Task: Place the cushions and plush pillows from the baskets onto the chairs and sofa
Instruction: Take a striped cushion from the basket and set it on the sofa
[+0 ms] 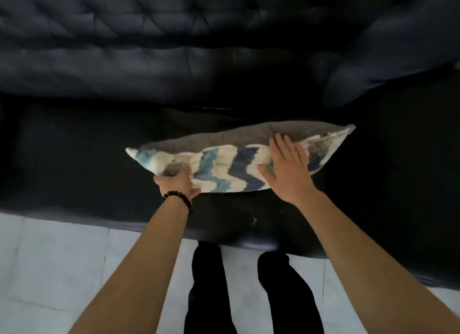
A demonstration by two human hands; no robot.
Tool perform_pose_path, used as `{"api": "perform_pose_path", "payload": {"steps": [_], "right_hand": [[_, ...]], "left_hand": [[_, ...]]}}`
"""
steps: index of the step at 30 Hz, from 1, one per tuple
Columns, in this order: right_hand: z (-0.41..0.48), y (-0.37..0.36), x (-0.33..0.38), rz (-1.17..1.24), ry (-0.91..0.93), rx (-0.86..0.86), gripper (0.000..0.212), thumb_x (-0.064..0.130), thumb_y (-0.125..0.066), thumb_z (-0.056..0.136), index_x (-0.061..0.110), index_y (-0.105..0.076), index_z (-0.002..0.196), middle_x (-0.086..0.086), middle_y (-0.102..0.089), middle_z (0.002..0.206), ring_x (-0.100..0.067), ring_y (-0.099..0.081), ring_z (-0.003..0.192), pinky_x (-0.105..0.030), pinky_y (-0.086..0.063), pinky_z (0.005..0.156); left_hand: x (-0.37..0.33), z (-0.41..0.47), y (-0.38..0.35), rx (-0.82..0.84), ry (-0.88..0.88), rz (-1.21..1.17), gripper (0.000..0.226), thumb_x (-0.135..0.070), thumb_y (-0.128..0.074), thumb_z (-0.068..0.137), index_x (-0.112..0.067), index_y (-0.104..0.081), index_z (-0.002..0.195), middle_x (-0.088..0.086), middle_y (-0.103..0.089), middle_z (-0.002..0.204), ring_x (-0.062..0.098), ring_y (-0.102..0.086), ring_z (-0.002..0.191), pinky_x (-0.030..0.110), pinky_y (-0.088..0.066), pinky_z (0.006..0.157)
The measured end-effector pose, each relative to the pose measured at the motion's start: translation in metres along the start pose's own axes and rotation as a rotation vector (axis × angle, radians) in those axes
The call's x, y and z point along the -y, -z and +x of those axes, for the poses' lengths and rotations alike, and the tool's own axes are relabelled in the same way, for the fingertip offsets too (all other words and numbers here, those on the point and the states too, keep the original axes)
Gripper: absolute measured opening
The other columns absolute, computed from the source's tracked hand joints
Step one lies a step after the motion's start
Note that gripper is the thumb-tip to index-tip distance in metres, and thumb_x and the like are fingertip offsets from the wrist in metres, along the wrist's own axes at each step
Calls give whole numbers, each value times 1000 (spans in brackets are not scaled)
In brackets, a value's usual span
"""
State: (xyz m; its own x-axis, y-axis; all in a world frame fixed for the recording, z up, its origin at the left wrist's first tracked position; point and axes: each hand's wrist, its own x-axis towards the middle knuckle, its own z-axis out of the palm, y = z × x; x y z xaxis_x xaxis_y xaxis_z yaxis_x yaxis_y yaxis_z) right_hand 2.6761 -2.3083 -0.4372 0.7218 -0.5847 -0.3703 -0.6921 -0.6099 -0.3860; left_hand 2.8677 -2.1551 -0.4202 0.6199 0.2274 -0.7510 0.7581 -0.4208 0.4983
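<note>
A cushion with blue, teal and white zigzag stripes and a grey back stands on its edge on the seat of a black leather sofa. My left hand, with a dark bead bracelet at the wrist, grips the cushion's lower left edge. My right hand lies flat with spread fingers on the cushion's striped face near its right end. The cushion's lower edge touches the seat.
The sofa's tufted backrest fills the top of the view, with an armrest at the right. Pale floor tiles lie in front of the sofa. My legs in black trousers stand at the seat's front edge.
</note>
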Motion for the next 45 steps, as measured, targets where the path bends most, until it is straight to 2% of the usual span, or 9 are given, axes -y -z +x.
{"api": "perform_pose_path", "payload": {"steps": [3, 8, 11, 18, 23, 28, 35, 41, 45], "right_hand": [[33, -33, -15, -184, 90, -106, 82, 46, -59, 98, 4, -24, 160, -17, -28, 166, -34, -23, 154, -45, -4, 123], [73, -29, -7, -210, 53, -268, 80, 43, -72, 90, 6, -39, 153, -20, -51, 144, -39, -43, 138, -50, -23, 118], [85, -25, 4, -203, -35, -342, 80, 41, -81, 82, 9, -46, 146, -21, -56, 123, -40, -50, 121, -48, -26, 107], [122, 33, 28, -248, -143, -337, 75, 60, -85, 67, 18, -62, 126, -16, -57, 117, -38, -48, 118, -47, -21, 107], [179, 35, 37, -213, -63, -374, 73, 67, -76, 72, 24, -60, 129, -15, -50, 130, -37, -43, 130, -50, -14, 117], [200, 25, 27, -128, -211, -261, 87, 71, -73, 75, 24, -48, 144, -13, -47, 143, -35, -37, 139, -46, -14, 118], [195, 31, 24, -226, -194, -141, 64, 67, -74, 76, 19, -60, 116, -17, -67, 108, -37, -55, 110, -47, -30, 102], [210, 30, 33, -113, -373, -638, 79, 70, -71, 72, 29, -52, 137, -11, -42, 150, -33, -39, 141, -44, -21, 118], [181, -26, 39, 434, -524, -945, 120, 79, -65, 78, 1, -20, 158, -29, -11, 163, -39, -17, 154, -35, -17, 121]], "left_hand": [[2, 43, -5, -152, -538, 580, 121, -48, -81, 80, -24, 3, 164, 20, -3, 169, 43, -14, 153, 58, -26, 119], [-43, 105, -19, -13, -1319, 1143, 80, -42, -57, 98, -19, -16, 163, 12, -14, 170, 36, -1, 158, 65, 1, 120], [-71, 129, -34, 58, -1460, 1314, 55, -36, -51, 103, -11, -43, 151, 21, -53, 139, 43, -38, 139, 71, -15, 114], [-157, 131, -24, -65, -1742, 1139, 35, -33, -50, 101, -5, -68, 111, 24, -60, 94, 45, -54, 96, 61, -40, 91], [-200, 152, -35, -300, -1550, 1147, 40, -37, -45, 103, -14, -61, 130, 25, -51, 127, 47, -42, 126, 59, -23, 109], [-206, 184, -59, -92, -1437, 1240, 50, -40, -47, 103, -16, -46, 147, 21, -43, 149, 44, -30, 143, 61, -21, 111], [-216, 185, -64, -61, -1619, 1263, 41, -42, -47, 103, -11, -60, 127, 23, -59, 123, 46, -43, 125, 59, -30, 100], [-216, 185, -76, -130, -1461, 779, 51, -48, -47, 98, -13, -57, 134, 21, -44, 142, 37, -42, 136, 40, -33, 111], [-164, 188, -65, -85, -1182, 195, 71, -40, -53, 102, 6, -30, 151, 31, -20, 154, 39, -27, 147, -1, -10, 111]]}}
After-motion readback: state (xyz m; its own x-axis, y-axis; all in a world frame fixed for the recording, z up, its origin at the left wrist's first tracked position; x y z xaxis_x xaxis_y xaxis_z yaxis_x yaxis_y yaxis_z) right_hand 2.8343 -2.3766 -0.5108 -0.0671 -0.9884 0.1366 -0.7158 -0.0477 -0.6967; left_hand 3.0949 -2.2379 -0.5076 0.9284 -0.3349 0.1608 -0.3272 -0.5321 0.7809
